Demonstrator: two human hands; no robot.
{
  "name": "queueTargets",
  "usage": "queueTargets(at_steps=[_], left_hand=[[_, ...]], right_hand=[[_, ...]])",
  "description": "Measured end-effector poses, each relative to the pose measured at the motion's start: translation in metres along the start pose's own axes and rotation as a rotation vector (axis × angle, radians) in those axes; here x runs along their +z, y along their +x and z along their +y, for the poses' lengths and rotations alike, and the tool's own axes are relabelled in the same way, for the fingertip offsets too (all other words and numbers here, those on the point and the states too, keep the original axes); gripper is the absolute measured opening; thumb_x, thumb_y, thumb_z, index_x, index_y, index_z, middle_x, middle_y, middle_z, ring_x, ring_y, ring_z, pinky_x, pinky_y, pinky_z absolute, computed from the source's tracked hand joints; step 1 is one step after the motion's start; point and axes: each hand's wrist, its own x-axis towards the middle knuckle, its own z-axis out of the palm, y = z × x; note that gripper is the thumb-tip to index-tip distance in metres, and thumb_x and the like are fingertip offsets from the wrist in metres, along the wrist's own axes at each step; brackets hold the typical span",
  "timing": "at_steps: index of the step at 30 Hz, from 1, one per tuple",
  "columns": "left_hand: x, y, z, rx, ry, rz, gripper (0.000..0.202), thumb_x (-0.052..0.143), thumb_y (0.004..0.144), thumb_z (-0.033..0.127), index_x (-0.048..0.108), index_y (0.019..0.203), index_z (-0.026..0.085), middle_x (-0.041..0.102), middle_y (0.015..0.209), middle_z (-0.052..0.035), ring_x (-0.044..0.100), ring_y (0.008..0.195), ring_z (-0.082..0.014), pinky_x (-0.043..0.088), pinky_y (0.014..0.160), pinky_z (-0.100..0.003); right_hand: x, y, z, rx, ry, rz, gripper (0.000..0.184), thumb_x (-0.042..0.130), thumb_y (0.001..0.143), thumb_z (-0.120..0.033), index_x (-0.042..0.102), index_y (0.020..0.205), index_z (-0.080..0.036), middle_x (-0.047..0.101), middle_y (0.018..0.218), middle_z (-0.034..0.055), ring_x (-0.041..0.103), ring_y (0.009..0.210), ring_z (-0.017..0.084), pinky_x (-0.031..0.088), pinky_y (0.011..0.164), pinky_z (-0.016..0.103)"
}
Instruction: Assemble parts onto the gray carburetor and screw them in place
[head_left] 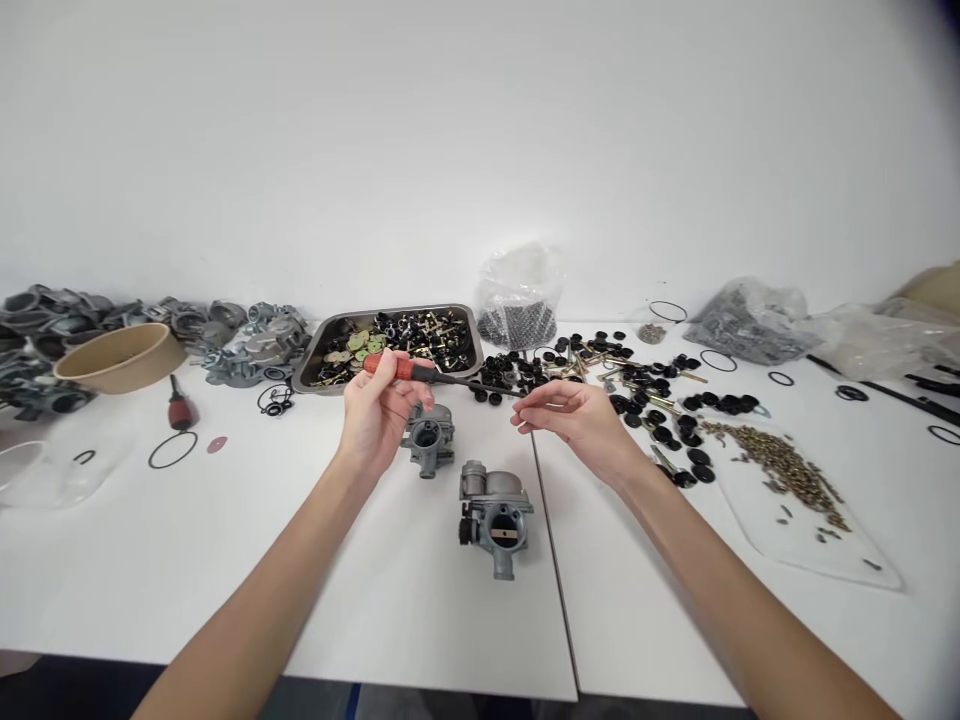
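My left hand (373, 412) is closed round the red handle of a screwdriver (401, 369), raised above the table with its dark shaft pointing right. At the tip of the shaft, the fingers of my right hand (574, 418) are pinched together; whatever they hold there is too small to make out. Below the hands stands a grey metal carburetor (495, 510), its round bore facing me and a black knob on its left side. A second carburetor (429, 440) stands behind it, partly covered by my left hand.
Behind my hands lies a metal tray (300, 375) of small parts. Carburetor bodies (255, 345) pile up at left, near a tan ring-shaped container (124, 365) and another screwdriver (178, 410). Black caps (664, 435) and a white tray (757, 525) of brass screws (787, 465) lie right.
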Motion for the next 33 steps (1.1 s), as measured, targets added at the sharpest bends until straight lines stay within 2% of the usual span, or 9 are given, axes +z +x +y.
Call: queueTargets(at_steps=[3,6,12,17,20,25,29,33], left_hand=[[0.0,-0.001,0.0,0.001,-0.006,-0.017,0.027,0.071,0.08,0.038,0.06,0.084,0.013,0.072,0.085,-0.0081,0.061,0.05,-0.0123,0.051,0.049,-0.027],[-0.001,-0.001,0.0,0.013,0.025,-0.026,0.027,0.07,0.081,0.038,0.06,0.085,0.013,0.072,0.086,-0.0089,0.062,0.05,-0.0126,0.052,0.049,-0.027],[0.002,-0.003,-0.002,0.068,0.163,-0.02,0.028,0.07,0.081,0.036,0.059,0.082,0.011,0.072,0.082,-0.0108,0.063,0.048,-0.0147,0.051,0.046,-0.028],[0.003,-0.003,-0.004,0.087,0.189,-0.017,0.028,0.07,0.081,0.037,0.059,0.082,0.011,0.072,0.081,-0.0096,0.062,0.045,-0.014,0.05,0.044,-0.027],[0.001,-0.001,-0.002,0.1,0.182,-0.008,0.029,0.07,0.081,0.038,0.059,0.081,0.012,0.072,0.08,-0.0094,0.061,0.044,-0.0138,0.049,0.044,-0.027],[-0.004,0.004,0.001,0.106,0.149,0.004,0.03,0.071,0.079,0.039,0.058,0.081,0.012,0.072,0.081,-0.0098,0.061,0.044,-0.0137,0.05,0.044,-0.028],[-0.007,0.006,0.002,0.1,0.136,0.011,0.031,0.072,0.079,0.039,0.058,0.083,0.012,0.072,0.081,-0.01,0.061,0.045,-0.0138,0.05,0.045,-0.028],[-0.008,0.007,0.003,0.077,0.132,-0.007,0.031,0.072,0.079,0.04,0.059,0.083,0.011,0.072,0.082,-0.0107,0.061,0.045,-0.0132,0.05,0.046,-0.027]], right_hand=[[0.0,0.001,0.004,-0.033,-0.1,0.006,0.026,0.082,0.067,-0.03,0.071,0.083,-0.013,0.074,0.084,0.0087,0.072,0.078,0.022,0.061,0.073,0.036],[0.0,0.002,0.01,-0.061,-0.221,0.009,0.024,0.08,0.069,-0.029,0.073,0.085,-0.014,0.075,0.087,0.0093,0.072,0.082,0.022,0.06,0.081,0.038],[0.003,0.002,0.018,-0.116,-0.262,0.044,0.024,0.077,0.072,-0.028,0.073,0.092,-0.016,0.075,0.087,0.0075,0.072,0.086,0.022,0.059,0.087,0.039],[0.005,0.003,0.015,-0.095,-0.196,0.08,0.031,0.083,0.065,-0.026,0.072,0.092,-0.016,0.074,0.086,0.0069,0.072,0.078,0.021,0.062,0.076,0.035],[0.003,0.004,0.014,-0.087,-0.184,0.059,0.028,0.081,0.068,-0.027,0.072,0.091,-0.015,0.073,0.082,0.0069,0.072,0.075,0.02,0.061,0.076,0.034],[-0.003,0.005,0.015,-0.065,-0.31,-0.017,0.029,0.075,0.074,-0.025,0.068,0.101,-0.016,0.072,0.084,0.005,0.07,0.078,0.018,0.058,0.075,0.031],[-0.003,0.006,0.019,-0.041,-0.304,-0.084,0.022,0.068,0.079,-0.024,0.065,0.099,-0.016,0.069,0.082,0.0035,0.069,0.07,0.017,0.057,0.063,0.028],[-0.004,0.007,0.028,0.012,-0.374,-0.1,0.009,0.065,0.078,-0.019,0.065,0.087,-0.015,0.068,0.074,0.0031,0.069,0.066,0.016,0.057,0.065,0.028]])
